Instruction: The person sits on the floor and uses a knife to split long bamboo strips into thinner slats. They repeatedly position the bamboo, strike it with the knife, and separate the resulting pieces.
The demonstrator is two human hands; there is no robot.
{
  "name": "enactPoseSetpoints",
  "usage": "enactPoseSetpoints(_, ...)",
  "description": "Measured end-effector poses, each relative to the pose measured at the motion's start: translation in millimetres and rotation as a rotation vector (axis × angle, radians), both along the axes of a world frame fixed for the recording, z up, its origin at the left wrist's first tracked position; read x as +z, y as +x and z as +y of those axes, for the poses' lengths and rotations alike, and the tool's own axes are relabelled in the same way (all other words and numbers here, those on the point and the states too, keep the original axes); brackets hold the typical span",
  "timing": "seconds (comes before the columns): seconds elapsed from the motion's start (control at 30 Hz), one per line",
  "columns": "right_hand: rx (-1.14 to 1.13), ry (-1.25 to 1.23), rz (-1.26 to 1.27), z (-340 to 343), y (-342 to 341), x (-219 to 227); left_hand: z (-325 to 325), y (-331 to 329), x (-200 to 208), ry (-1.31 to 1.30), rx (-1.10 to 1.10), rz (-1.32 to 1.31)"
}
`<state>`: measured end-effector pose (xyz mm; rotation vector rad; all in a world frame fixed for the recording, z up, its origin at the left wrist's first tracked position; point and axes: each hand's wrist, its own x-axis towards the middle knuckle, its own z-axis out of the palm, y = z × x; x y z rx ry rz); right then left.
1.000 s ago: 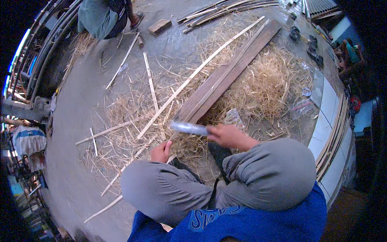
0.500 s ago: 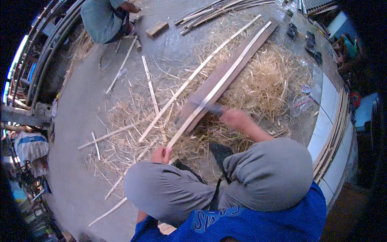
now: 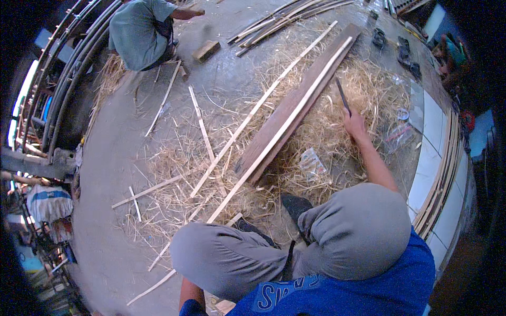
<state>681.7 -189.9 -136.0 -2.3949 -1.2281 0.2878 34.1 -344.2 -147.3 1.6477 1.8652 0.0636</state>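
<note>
My right hand [image 3: 354,125] is closed around the handle of a knife [image 3: 342,95], raised over the shavings to the right of the plank. The knife's narrow dark blade points away from me. A long pale bamboo strip [image 3: 295,111] lies lengthwise along a dark brown wooden plank [image 3: 274,122]. The strip's near end comes down to my left knee. Only my left forearm shows, beside that knee; the left hand itself is hidden behind the leg. Another long pale strip [image 3: 263,102] lies on the shavings to the plank's left.
Curly shavings [image 3: 342,152] spread around the plank. Several strips [image 3: 295,18] are bundled at the far side, and more [image 3: 440,176] lie along the right tiles. A wooden block [image 3: 206,51] sits near a crouching person [image 3: 139,37] at far left. Dark sandals [image 3: 405,51] lie far right.
My right hand has swung the knife away from the strip, out to the right and farther off. My left hand has dropped out of sight behind the knee. The far person's arm has stretched out.
</note>
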Motion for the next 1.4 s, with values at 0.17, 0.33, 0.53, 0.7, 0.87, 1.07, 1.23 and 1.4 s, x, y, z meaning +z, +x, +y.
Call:
enactPoseSetpoints(0.17,0.542,0.091,0.064,-35,-115,-15,52,30,-8,-0.221,-0.042,-0.283)
enactPoseSetpoints(0.33,1.167,-0.304,0.02,-84,-199,-24,64,46,-2,-0.401,-0.089,-0.307)
enactPoseSetpoints(0.53,0.528,-0.07,0.191,-35,-135,-8,23,1,-53,-0.352,0.068,-0.316)
enactPoseSetpoints(0.7,1.093,0.011,0.116,-70,-137,-28,77,93,-23,-0.166,-0.115,-0.562)
enactPoseSetpoints(0.87,0.414,-0.032,0.012,-46,-108,-9,46,44,-21,-0.314,-0.02,-0.382)
enactPoseSetpoints(1.07,0.495,0.028,0.126,-52,-86,-32,63,79,-21,-0.087,-0.092,-0.535)
enactPoseSetpoints(1.23,0.393,-0.096,0.13,-31,-114,-1,39,41,-66,-0.175,0.062,-0.68)
enactPoseSetpoints(1.4,0.607,-0.026,-0.004,-44,-88,-18,15,9,-33,-0.17,0.11,-0.471)
